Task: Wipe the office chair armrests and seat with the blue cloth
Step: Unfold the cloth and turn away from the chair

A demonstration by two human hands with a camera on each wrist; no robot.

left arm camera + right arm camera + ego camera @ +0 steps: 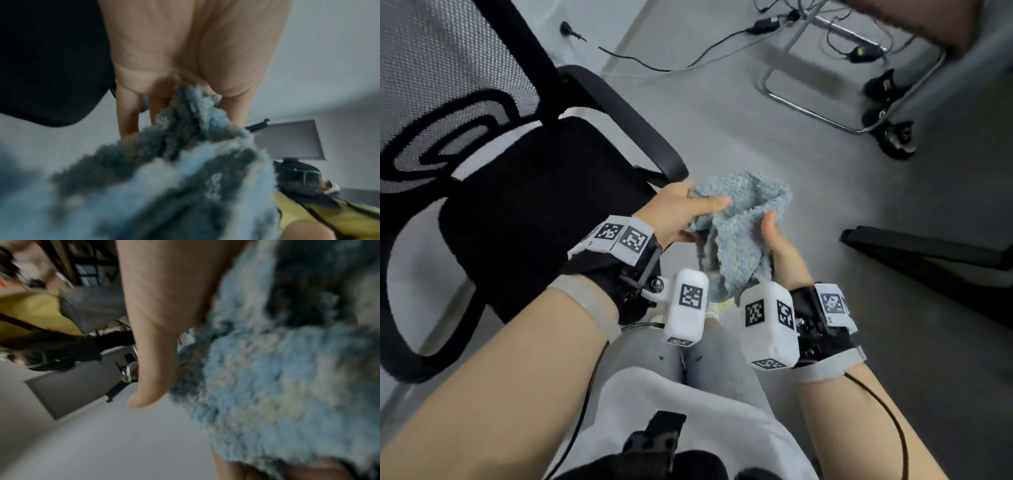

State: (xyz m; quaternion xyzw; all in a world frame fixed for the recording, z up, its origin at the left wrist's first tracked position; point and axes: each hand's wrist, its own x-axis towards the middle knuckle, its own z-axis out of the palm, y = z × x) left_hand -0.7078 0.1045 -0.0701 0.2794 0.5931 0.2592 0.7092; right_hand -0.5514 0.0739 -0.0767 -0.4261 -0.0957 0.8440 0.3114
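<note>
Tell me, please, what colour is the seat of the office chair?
Black. The seat shows best in the head view, left of the blue cloth.

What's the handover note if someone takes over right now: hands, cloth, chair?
Left hand: grips the blue cloth at its left side.
Right hand: grips the cloth's right side, thumb on top.
Cloth is bunched between both hands, in the air, off the chair.
Office chair stands to the left; nearest armrest just beyond the left hand.
Done: cloth in hand. Left: armrests and seat; none being wiped now.
</note>
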